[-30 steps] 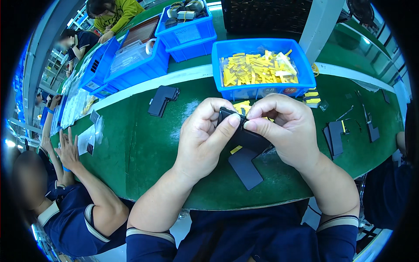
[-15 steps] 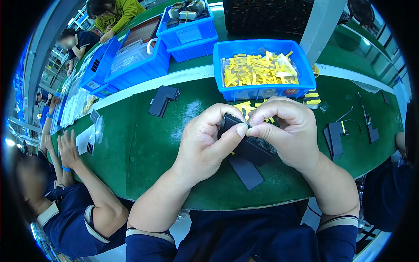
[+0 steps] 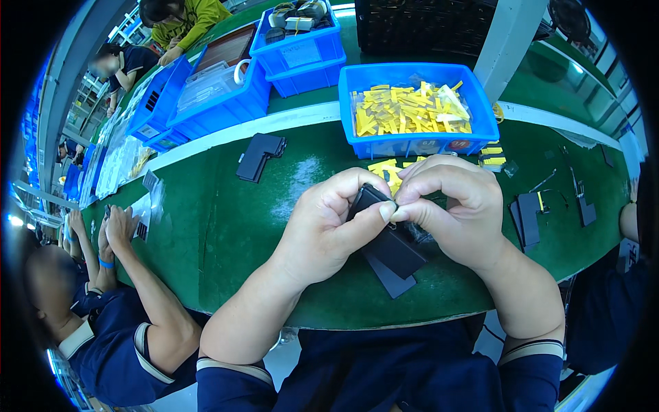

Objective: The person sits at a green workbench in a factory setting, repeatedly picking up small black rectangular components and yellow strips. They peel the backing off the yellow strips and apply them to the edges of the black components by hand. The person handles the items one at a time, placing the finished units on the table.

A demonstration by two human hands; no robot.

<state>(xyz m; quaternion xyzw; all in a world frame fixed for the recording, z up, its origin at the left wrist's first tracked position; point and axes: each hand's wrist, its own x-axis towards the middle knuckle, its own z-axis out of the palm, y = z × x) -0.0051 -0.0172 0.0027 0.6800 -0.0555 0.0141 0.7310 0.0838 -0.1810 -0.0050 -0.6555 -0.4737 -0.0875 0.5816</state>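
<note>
In my left hand (image 3: 328,223) is a flat black pack (image 3: 391,248), its upper end gripped between thumb and fingers. The pack slants down to the right, over another dark flat piece (image 3: 392,276) lying on the table. My right hand (image 3: 449,209) is closed in a pinch at the pack's upper end, its fingertips close to my left thumb. What sits between those fingertips is too small to make out. Yellow strips (image 3: 386,172) lie on the table just beyond my hands.
A blue bin (image 3: 419,145) of yellow strips stands beyond my hands. An L-shaped black pack (image 3: 261,156) lies to the left; black packs with leads (image 3: 528,218) lie to the right. Blue bins (image 3: 223,113) stand far left. A co-worker's hands (image 3: 118,230) are on the left.
The held pack's lower end has swung down and right, with more of it showing. My hands have shifted slightly. The co-worker's raised hand on the left has come down to the other one.
</note>
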